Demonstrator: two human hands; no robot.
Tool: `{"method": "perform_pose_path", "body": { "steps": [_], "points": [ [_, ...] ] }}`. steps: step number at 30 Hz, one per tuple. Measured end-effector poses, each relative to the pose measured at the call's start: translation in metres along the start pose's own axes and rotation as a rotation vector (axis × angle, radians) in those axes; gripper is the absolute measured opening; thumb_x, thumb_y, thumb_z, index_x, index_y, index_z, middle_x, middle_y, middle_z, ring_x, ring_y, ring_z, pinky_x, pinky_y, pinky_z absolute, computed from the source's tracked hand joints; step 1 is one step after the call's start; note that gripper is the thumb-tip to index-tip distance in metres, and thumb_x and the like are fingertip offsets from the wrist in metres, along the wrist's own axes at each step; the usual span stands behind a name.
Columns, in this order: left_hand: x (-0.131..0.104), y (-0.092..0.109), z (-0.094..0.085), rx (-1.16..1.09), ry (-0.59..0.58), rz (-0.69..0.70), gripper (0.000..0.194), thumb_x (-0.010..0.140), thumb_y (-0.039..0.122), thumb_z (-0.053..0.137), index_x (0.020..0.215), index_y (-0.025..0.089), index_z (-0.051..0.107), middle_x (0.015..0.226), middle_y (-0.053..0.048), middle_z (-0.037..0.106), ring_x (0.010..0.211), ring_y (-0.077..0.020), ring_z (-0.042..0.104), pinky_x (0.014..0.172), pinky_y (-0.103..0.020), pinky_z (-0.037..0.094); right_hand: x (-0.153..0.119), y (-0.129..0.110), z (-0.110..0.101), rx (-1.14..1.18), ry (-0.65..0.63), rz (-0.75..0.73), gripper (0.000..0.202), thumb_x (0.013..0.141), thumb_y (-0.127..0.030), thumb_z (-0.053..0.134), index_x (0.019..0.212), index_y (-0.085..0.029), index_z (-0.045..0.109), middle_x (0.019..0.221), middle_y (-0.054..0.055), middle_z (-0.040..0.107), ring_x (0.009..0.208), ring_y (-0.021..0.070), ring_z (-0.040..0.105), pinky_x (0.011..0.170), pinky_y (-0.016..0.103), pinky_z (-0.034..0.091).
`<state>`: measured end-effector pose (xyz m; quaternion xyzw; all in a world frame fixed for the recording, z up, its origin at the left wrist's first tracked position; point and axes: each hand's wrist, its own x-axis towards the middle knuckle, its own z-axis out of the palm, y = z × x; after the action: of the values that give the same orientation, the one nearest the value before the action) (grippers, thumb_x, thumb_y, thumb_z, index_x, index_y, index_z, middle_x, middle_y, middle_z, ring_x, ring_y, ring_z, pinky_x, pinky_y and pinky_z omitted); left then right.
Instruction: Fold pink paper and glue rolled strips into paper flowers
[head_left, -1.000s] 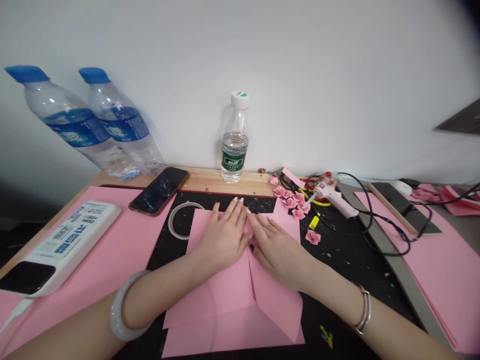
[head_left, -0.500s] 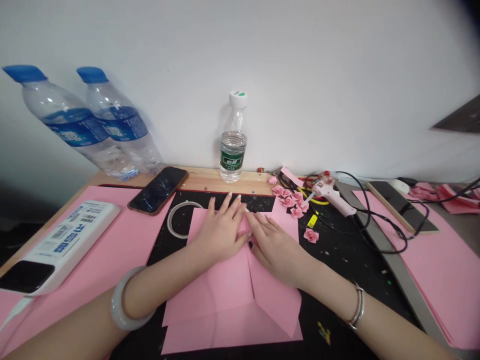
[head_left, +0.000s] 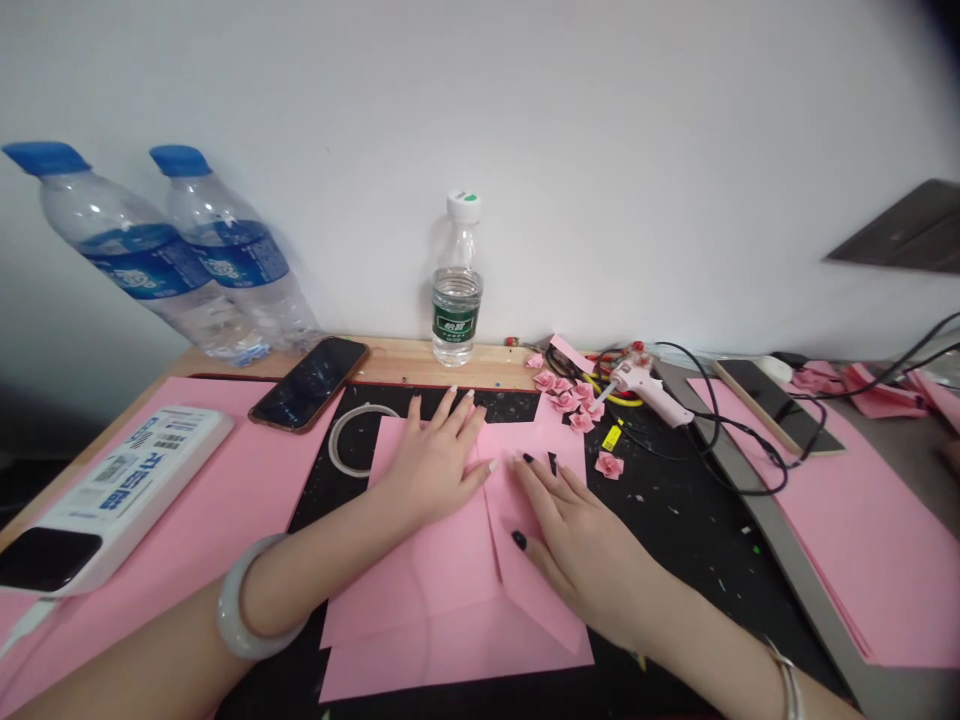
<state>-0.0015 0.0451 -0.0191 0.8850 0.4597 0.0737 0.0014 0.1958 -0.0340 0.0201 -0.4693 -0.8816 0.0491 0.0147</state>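
Observation:
A folded sheet of pink paper (head_left: 457, 570) lies on the black mat, its two side flaps meeting along a seam near the middle. My left hand (head_left: 435, 450) rests flat on the left flap, fingers spread toward the far edge. On the right flap lies my right hand (head_left: 577, 540), palm down, with fingers extended and apart from the left hand. Neither hand grips anything. Another pink sheet shows beneath the near edge. Several small pink paper roses (head_left: 574, 400) sit just beyond the right hand, with a single rose (head_left: 609, 465) nearer.
A roll of tape (head_left: 337, 440) and a dark phone (head_left: 309, 383) lie left. A white power bank (head_left: 142, 480) rests on pink sheets. The water bottle (head_left: 456, 300) stands at the wall. Right are a glue gun (head_left: 649, 390), cables, another phone (head_left: 780, 405) and stacked pink paper (head_left: 870, 540).
My right hand has slid right and nearer, away from the seam, and its fingers have parted from the left hand. The left hand stays on the left flap. The view has shifted slightly.

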Motion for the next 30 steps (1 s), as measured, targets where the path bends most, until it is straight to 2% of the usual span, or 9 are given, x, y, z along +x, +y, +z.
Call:
{"method": "perform_pose_path", "body": {
  "steps": [4, 10, 14, 16, 18, 21, 23, 25, 30],
  "points": [
    [0.0, 0.0, 0.0, 0.0, 0.001, -0.005, 0.058, 0.092, 0.048, 0.037, 0.14, 0.016, 0.038, 0.149, -0.014, 0.031, 0.139, -0.0349, 0.019, 0.105, -0.063, 0.016, -0.028, -0.01, -0.009, -0.027, -0.022, 0.017, 0.058, 0.089, -0.022, 0.043, 0.141, 0.001, 0.031, 0.136, 0.022, 0.05, 0.124, 0.0303, 0.049, 0.099, 0.046, 0.046],
    [-0.001, 0.0, -0.002, -0.021, -0.01, 0.004, 0.056, 0.092, 0.049, 0.039, 0.14, 0.021, 0.038, 0.148, -0.015, 0.033, 0.138, -0.0381, 0.019, 0.103, -0.065, 0.018, -0.058, -0.015, -0.005, -0.087, 0.088, 0.003, 0.061, 0.078, -0.012, 0.043, 0.138, -0.004, 0.035, 0.121, 0.018, 0.063, 0.113, 0.0271, 0.059, 0.092, 0.042, 0.051],
    [-0.001, -0.001, -0.003, -0.044, 0.001, 0.025, 0.049, 0.093, 0.048, 0.039, 0.14, 0.033, 0.038, 0.149, -0.011, 0.033, 0.138, -0.0383, 0.019, 0.102, -0.067, 0.017, -0.063, -0.014, -0.005, -0.109, 0.092, 0.004, 0.044, 0.075, -0.011, 0.043, 0.118, -0.008, 0.055, 0.104, 0.015, 0.071, 0.096, 0.0261, 0.066, 0.088, 0.041, 0.051],
    [-0.002, -0.001, -0.003, -0.049, 0.011, 0.037, 0.047, 0.093, 0.047, 0.038, 0.139, 0.036, 0.038, 0.149, -0.01, 0.033, 0.139, -0.0376, 0.019, 0.102, -0.066, 0.017, -0.055, -0.015, -0.015, -0.078, 0.034, 0.026, 0.027, 0.079, -0.013, 0.045, 0.099, -0.016, 0.062, 0.088, 0.009, 0.073, 0.084, 0.0243, 0.068, 0.087, 0.041, 0.05],
    [-0.002, -0.001, -0.002, -0.052, 0.018, 0.043, 0.047, 0.094, 0.048, 0.037, 0.139, 0.036, 0.037, 0.15, -0.01, 0.032, 0.139, -0.0372, 0.018, 0.103, -0.066, 0.016, -0.038, -0.015, -0.03, -0.058, -0.056, 0.132, 0.02, 0.086, -0.016, 0.043, 0.082, -0.02, 0.062, 0.073, 0.005, 0.07, 0.071, 0.0221, 0.067, 0.078, 0.039, 0.051],
    [-0.003, 0.0, -0.001, -0.048, 0.022, 0.029, 0.055, 0.093, 0.053, 0.034, 0.142, 0.029, 0.035, 0.15, -0.012, 0.03, 0.14, -0.0369, 0.015, 0.104, -0.067, 0.013, -0.002, -0.012, -0.043, -0.092, -0.159, 0.327, 0.023, 0.093, -0.025, 0.04, 0.081, -0.019, 0.06, 0.065, 0.006, 0.067, 0.058, 0.0228, 0.065, 0.051, 0.03, 0.044],
    [-0.002, -0.001, 0.0, -0.044, 0.02, 0.016, 0.062, 0.093, 0.055, 0.032, 0.143, 0.019, 0.033, 0.15, -0.014, 0.03, 0.14, -0.0349, 0.015, 0.106, -0.065, 0.011, 0.024, -0.007, -0.04, -0.091, -0.119, 0.36, 0.02, 0.093, -0.028, 0.043, 0.091, -0.017, 0.059, 0.073, 0.008, 0.069, 0.064, 0.0231, 0.067, 0.049, 0.026, 0.039],
    [-0.001, -0.001, 0.001, -0.045, 0.016, 0.005, 0.061, 0.095, 0.049, 0.029, 0.143, 0.012, 0.032, 0.149, -0.014, 0.031, 0.141, -0.0312, 0.016, 0.109, -0.061, 0.011, 0.046, -0.001, -0.029, -0.067, -0.099, 0.379, 0.02, 0.091, -0.032, 0.048, 0.089, -0.015, 0.059, 0.074, 0.009, 0.069, 0.069, 0.0229, 0.067, 0.049, 0.024, 0.036],
    [0.001, -0.006, 0.003, -0.046, 0.038, -0.025, 0.049, 0.097, 0.029, 0.029, 0.141, 0.009, 0.033, 0.149, -0.011, 0.032, 0.139, -0.026, 0.024, 0.109, -0.051, 0.023, 0.075, 0.014, -0.001, 0.088, -0.094, 0.349, 0.025, 0.088, -0.035, 0.053, 0.073, -0.015, 0.059, 0.076, 0.009, 0.067, 0.071, 0.02, 0.063, 0.053, 0.025, 0.034]
  ]
}}
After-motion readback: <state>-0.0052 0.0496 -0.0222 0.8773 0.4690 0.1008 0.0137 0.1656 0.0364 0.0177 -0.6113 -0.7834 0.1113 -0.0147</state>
